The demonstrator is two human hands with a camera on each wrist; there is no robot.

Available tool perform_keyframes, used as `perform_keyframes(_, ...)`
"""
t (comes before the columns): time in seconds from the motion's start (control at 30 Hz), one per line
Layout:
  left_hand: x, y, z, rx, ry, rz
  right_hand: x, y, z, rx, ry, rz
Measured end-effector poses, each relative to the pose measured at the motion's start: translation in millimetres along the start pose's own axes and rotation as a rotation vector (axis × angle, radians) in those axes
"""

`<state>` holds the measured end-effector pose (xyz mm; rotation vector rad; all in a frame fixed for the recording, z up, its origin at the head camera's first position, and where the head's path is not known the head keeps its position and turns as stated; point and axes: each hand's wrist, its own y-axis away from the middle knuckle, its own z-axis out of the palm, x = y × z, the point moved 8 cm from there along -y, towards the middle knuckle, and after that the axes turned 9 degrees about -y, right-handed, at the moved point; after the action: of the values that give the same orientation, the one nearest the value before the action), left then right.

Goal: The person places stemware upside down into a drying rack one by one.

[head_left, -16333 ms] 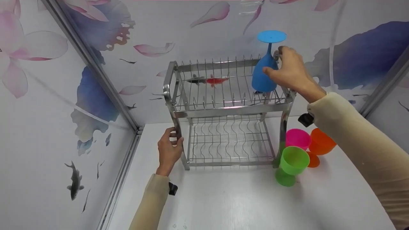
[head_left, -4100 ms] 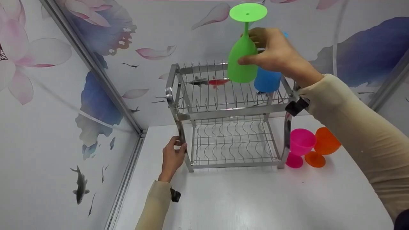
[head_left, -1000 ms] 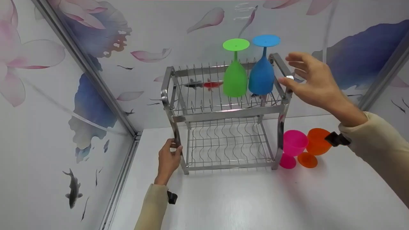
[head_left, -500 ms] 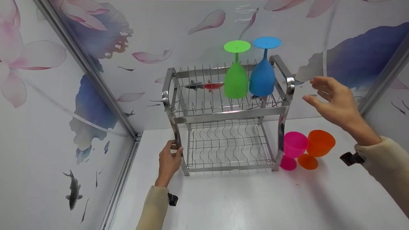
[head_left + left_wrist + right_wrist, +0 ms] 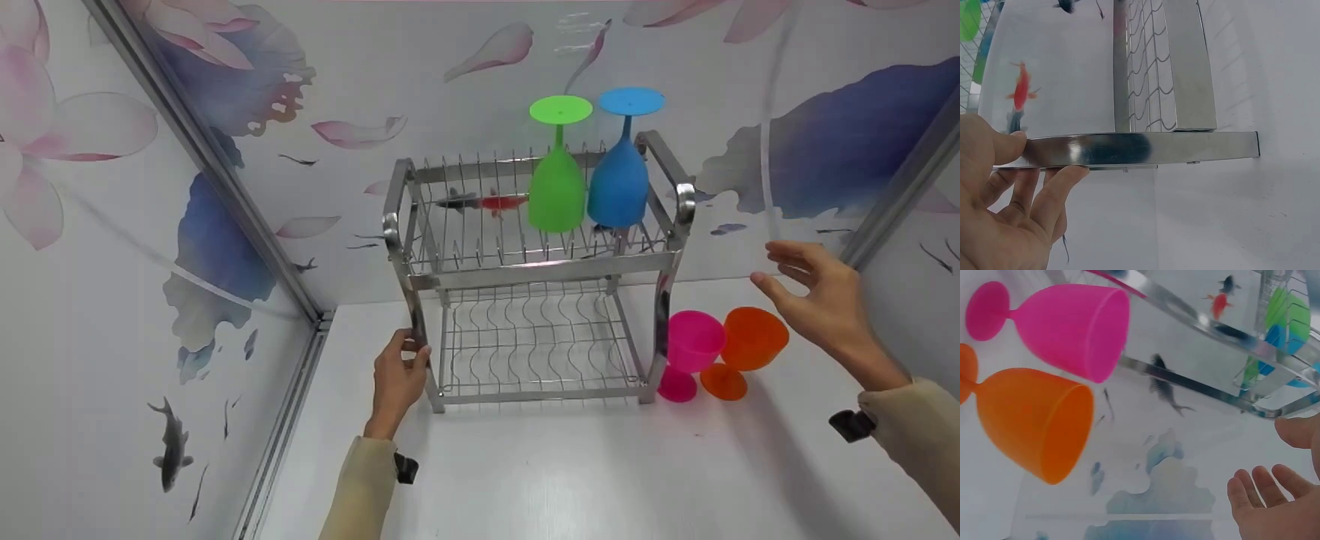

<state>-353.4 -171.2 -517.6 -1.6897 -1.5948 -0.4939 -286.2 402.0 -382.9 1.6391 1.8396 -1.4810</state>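
My left hand [image 5: 400,382] grips the front left leg [image 5: 1112,149] of a two-tier metal dish rack [image 5: 547,268], thumb on one side and fingers on the other. On the rack's upper tier a green goblet [image 5: 556,191] and a blue goblet [image 5: 619,187] stand upside down, side by side, feet upward. My right hand [image 5: 829,304] hovers to the right of the rack with fingers relaxed and nothing held. Just left of and below it, a pink goblet [image 5: 696,341] and an orange goblet [image 5: 756,339] stand upright on the table beside the rack's right leg.
The white table [image 5: 525,472] stretches in front of the rack. A metal-framed wall panel [image 5: 112,300] with flower and fish prints closes off the left, and a printed back wall [image 5: 420,67] rises behind the rack. The rack's lower tier [image 5: 540,337] has wavy wires.
The blue goblet, then the green one, were placed upside down on the upper tier. My right hand let go of the green goblet and moved right and down toward the orange one. My left hand stayed.
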Motion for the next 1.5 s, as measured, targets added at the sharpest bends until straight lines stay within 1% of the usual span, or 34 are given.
perform_keyframes(0.07, 0.2, -0.6, -0.6, 0.006, 0.000, 0.003, 17, 6, -3, 0.001, -0.006, 0.013)
perform_keyframes(0.13, 0.2, -1.1, -1.3, 0.009, -0.002, 0.001, 33, 11, -6, 0.003, 0.002, 0.046)
perform_keyframes(0.27, -0.3, -0.7, -1.3, 0.003, -0.004, -0.014, 55, 22, -10, 0.010, 0.033, 0.096)
perform_keyframes(0.47, -0.2, 1.5, 0.7, -0.006, 0.001, -0.022, 81, 42, -14, 0.002, 0.088, 0.159)
perform_keyframes(0.7, 0.4, 1.8, 3.0, -0.016, 0.003, -0.025, 109, 66, -17, 0.011, 0.104, 0.237)
perform_keyframes(0.83, 0.7, 0.8, 2.6, -0.016, -0.003, -0.028, 122, 77, -19, 0.032, 0.086, 0.278)
perform_keyframes(0.93, 0.3, 0.5, 1.3, -0.009, -0.002, -0.021, 133, 84, -18, 0.040, 0.043, 0.297)
perform_keyframes(1.03, -0.1, 0.3, 0.7, -0.007, -0.007, -0.012, 145, 92, -13, 0.025, 0.014, 0.335)
perform_keyframes(1.1, -0.2, -0.3, 0.7, -0.007, -0.006, -0.009, 155, 98, -8, 0.001, -0.002, 0.376)
perform_keyframes(1.2, -0.2, -1.3, 0.7, -0.009, -0.003, -0.006, 169, 106, 3, -0.059, -0.030, 0.448)
perform_keyframes(1.27, 0.1, -2.1, 0.4, -0.006, 0.005, 0.001, 178, 111, 13, -0.101, -0.064, 0.479)
perform_keyframes(1.4, -0.2, -1.5, 0.0, -0.003, 0.004, 0.006, 190, 123, 34, -0.156, -0.142, 0.493)
perform_keyframes(1.5, -0.4, 0.1, 0.5, -0.004, 0.007, 0.000, 196, 133, 48, -0.149, -0.206, 0.504)
